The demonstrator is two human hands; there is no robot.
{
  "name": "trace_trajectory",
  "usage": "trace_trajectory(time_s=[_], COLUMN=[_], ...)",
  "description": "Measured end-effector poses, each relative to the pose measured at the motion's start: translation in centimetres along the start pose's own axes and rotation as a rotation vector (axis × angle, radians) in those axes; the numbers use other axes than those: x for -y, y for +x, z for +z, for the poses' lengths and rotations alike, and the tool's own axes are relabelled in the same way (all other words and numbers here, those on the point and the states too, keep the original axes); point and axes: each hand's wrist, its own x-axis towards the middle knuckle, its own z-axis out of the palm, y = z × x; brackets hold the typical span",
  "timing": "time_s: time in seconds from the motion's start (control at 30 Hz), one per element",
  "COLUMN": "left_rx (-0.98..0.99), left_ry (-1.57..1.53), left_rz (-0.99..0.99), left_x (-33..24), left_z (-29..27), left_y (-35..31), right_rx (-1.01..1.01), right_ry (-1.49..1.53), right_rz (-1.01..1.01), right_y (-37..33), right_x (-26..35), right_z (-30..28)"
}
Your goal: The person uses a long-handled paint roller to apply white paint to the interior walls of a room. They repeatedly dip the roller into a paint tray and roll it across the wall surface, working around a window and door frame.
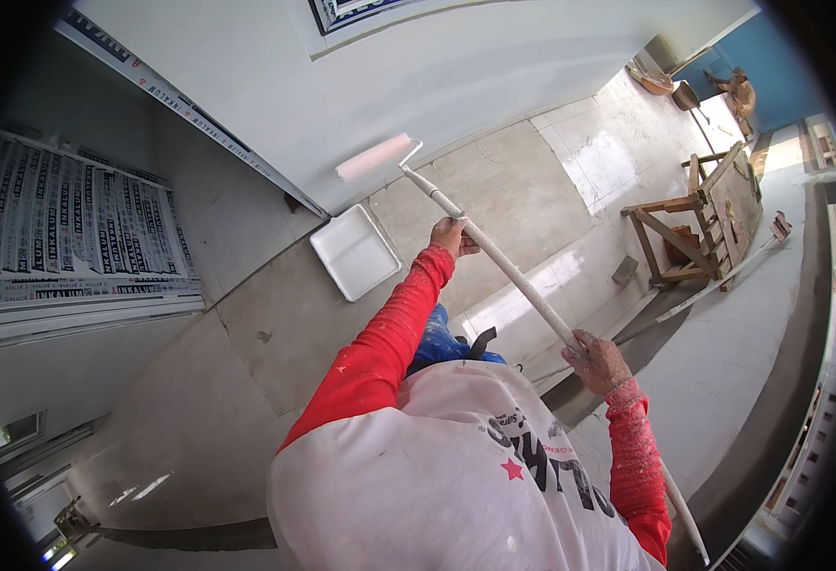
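Observation:
A paint roller (375, 157) with a pale pink sleeve is at the lower part of the white wall; whether it touches cannot be told. Its long whitish pole (518, 276) runs diagonally down to the lower right. My left hand (454, 236) is closed round the pole nearer the roller. Further back, my right hand (597, 362) grips the same pole beside my body. A white paint tray (354, 252) lies on the floor below the roller, left of my left hand. Red sleeves with pale specks cover both arms.
At right stands a wooden sawhorse-like stand (689, 224), with a small block (625, 270) near it. Another long-handled tool (713, 295) lies beyond. A doorway frame (208, 119) borders the wall at left. Far off, a person (741, 95) sits near a wheelbarrow (653, 81).

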Motion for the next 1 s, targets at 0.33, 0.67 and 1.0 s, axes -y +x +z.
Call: trace_trajectory(time_s=[0.33, 0.67, 1.0], left_rx=[-0.005, 0.083, 0.115], left_ry=[0.079, 0.080, -0.007], left_rz=[0.034, 0.261, 0.305], left_x=[-5.2, -13.9, -15.9], left_z=[0.9, 6.3, 8.8], left_y=[1.9, -7.7, -9.2], right_rx=[-0.016, -0.050, -0.065], right_ry=[0.030, 0.199, 0.180], right_rz=[-0.014, 0.058, 0.122], right_y=[2.0, -6.6, -8.3], right_x=[3.4, 6.5, 7.6], right_z=[-2.8, -7.8, -10.5])
